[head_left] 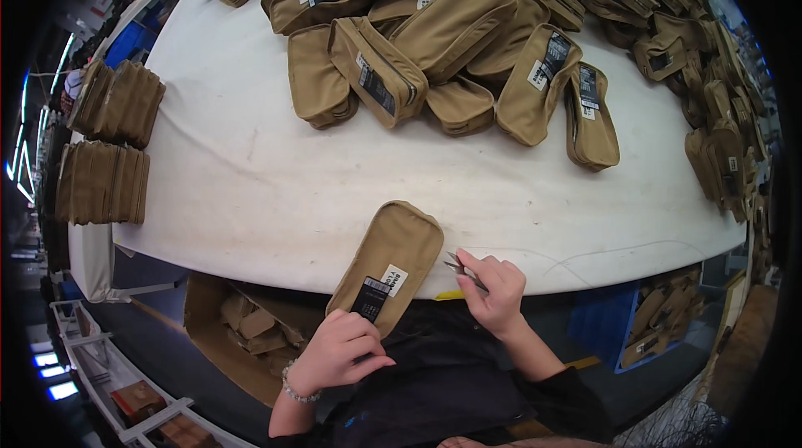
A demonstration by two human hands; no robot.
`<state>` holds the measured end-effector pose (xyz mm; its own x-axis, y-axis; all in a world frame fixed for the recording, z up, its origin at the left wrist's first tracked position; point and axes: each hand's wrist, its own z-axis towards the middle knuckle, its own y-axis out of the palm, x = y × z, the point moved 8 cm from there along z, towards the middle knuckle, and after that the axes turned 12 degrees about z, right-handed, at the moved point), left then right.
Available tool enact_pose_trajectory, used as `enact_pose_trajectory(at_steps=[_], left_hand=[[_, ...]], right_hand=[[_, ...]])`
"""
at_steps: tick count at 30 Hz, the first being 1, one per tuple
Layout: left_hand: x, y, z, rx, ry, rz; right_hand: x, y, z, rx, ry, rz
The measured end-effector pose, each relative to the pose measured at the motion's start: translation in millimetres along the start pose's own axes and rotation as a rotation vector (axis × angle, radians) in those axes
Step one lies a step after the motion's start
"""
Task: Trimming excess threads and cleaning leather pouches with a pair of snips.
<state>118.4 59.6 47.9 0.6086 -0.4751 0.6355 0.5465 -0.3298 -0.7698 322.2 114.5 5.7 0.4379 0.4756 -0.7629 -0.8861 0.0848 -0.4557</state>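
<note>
A tan fabric pouch (395,239) with a white label and a black-and-white tag lies at the table's near edge, its near end past the edge. My left hand (344,349), a beaded bracelet at its wrist, is closed on that near end; the fingertips are partly hidden. Just right of the pouch, apart from it, my right hand (496,291) is closed round small metal thread snips (455,264). Their pointed blades stick out past thumb and fingers toward the pouch.
A heap of similar tan pouches (455,22) covers the table's far side, with more (723,147) along the right. Stacked pouches (104,183) stand at left. Below the white table (251,197) are a cardboard box (205,314) and a blue crate (606,318). Loose thread lies at right.
</note>
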Motion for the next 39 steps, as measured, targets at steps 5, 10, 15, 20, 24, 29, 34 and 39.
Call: enact_pose_trajectory(at_steps=[5, 10, 15, 20, 24, 29, 34, 39], left_hand=[[-11.6, -11.0, -18.3, 0.245, -0.095, 0.15], [-16.9, -17.0, -31.3, 0.366, -0.137, 0.165], [-20.7, -8.7, -33.3, 0.379, -0.165, 0.317], [-29.2, 2.6, -42.4, 0.367, -0.201, 0.383], [-18.5, 10.5, -44.6, 0.425, -0.183, 0.527], [3.8, 42.6, -35.7, 0.456, -0.043, 0.75], [-2.3, 37.8, -29.9, 0.432, -0.092, 0.807], [-17.2, 5.0, -33.7, 0.467, -0.071, 0.947]], right_hand=[[-13.5, 0.8, 3.0, -0.028, -0.085, -0.109], [-19.5, 14.7, 0.1, -0.093, -0.13, -0.156], [-21.7, 19.5, 0.3, -0.107, -0.144, -0.174], [-22.2, 18.5, 0.9, -0.117, -0.136, -0.178], [-12.6, 15.0, -0.2, -0.143, -0.08, -0.059], [0.4, 12.4, -0.1, -0.197, 0.075, 0.372], [27.9, 17.8, -7.6, -0.158, 0.528, 0.837], [19.1, 17.9, 4.9, -0.169, 0.472, 0.712]])
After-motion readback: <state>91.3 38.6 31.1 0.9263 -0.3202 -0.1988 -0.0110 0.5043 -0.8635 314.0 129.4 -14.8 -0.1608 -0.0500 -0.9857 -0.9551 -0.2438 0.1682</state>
